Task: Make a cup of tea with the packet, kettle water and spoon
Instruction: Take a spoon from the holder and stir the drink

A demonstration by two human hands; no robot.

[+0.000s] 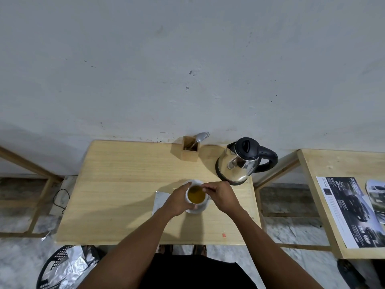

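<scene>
Pale wood forms the worktop (116,184), a small rectangular one pushed against a scuffed grey-white wall (187,59), with mottled stone floor (18,257) showing around its legs. A second wooden worktop (325,163) stands just to the right, carrying printed sheets (350,211) with dark car pictures. At the back edge sits a small wooden holder (190,152) with a metal fork (203,136) leaning out of it, and to its right a shiny steel kettle (239,163) with a black lid and handle. Near the middle, a white cup (195,197) of amber-green tea stands on a white saucer (196,210). The left hand (179,200) wraps around the cup's left side, its grip closed on the cup wall. The right hand (220,195) hovers at the cup's right rim with fingers pinched narrow on something thin over the tea; whether that is the spoon or a tag string cannot be made out. A silvery packet (159,200) lies flat on the worktop just left of the saucer, partly under the left wrist. A tiny orange scrap (224,234) rests near the front edge. At lower left a black perforated bin (60,265) holding crumpled foil is cut off by the frame, and a black cable (60,198) loops on the floor.
</scene>
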